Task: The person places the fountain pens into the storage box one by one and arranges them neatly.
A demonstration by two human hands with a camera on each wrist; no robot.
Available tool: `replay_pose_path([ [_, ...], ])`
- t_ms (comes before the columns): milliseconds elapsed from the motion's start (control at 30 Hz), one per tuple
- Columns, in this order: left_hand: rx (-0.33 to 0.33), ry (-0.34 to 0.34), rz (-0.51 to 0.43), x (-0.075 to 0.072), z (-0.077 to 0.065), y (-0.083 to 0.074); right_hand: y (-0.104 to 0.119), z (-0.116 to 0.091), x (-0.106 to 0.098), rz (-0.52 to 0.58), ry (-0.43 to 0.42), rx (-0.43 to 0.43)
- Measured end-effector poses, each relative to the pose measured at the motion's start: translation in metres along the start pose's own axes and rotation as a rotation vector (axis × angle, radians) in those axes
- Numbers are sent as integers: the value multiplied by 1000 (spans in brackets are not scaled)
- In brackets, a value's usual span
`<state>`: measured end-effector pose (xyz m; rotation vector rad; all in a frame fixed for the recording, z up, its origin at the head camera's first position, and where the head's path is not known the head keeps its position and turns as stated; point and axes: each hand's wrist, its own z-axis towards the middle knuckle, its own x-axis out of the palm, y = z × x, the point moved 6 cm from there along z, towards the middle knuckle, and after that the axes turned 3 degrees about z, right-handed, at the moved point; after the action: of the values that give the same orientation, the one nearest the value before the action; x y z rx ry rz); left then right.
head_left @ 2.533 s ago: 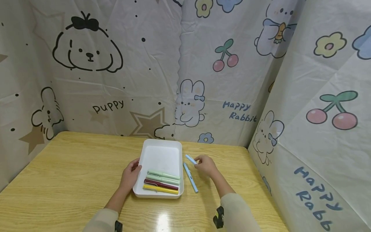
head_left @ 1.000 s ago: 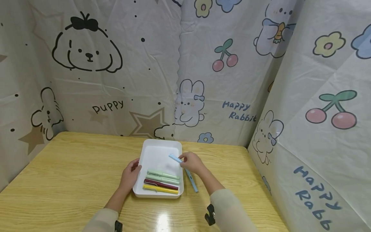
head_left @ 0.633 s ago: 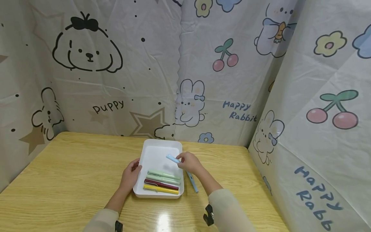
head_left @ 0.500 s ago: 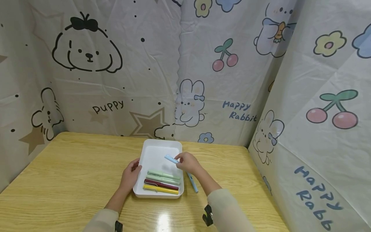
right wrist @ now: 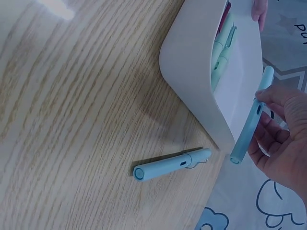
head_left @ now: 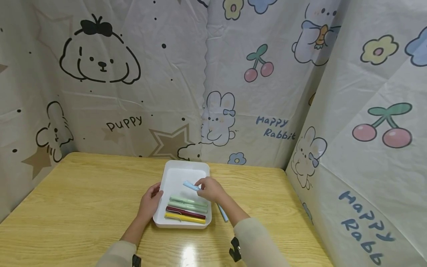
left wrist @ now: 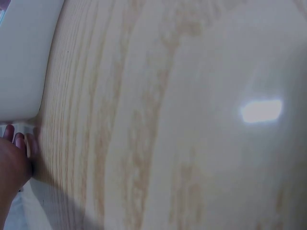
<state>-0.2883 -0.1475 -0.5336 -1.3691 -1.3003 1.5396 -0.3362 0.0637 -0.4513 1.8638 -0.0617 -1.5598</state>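
My right hand (head_left: pixel 212 190) pinches a light blue capped pen (head_left: pixel 191 185) over the white tray (head_left: pixel 180 173), above its bare middle. In the right wrist view, thumb and fingertips hold that pen near its mid-length, with a small window visible in its barrel. My left hand (head_left: pixel 148 203) holds the tray's left rim, its thumb over the edge and the fingers along the outer wall. Inside the tray's near half, two light green pens (head_left: pixel 187 206), a dark red pen (head_left: pixel 185 212) and a yellow pen (head_left: pixel 185 217) lie side by side.
Right of the tray, a second light blue pen (right wrist: pixel 163 167) lies on the wooden table (head_left: pixel 93 193), partly hidden by my right forearm in the head view. A printed cloth (head_left: pixel 166 96) hangs behind the table and along its sides.
The right hand has lifted the light blue pen from beside the tray and carried it left over the tray, moving slightly nearer lately. The left hand and tray stay put.
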Motion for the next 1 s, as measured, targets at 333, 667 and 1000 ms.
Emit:
replay_pose_path([
  [333,6,-1,3,1,1,-1,12,3,3,-24,5,-44],
  [667,-4,3,-5,1,2,0,23,3,9,-16,18,-51],
  [1000,-18,16,10,0,0,0,24,8,21,-37,28,-48],
])
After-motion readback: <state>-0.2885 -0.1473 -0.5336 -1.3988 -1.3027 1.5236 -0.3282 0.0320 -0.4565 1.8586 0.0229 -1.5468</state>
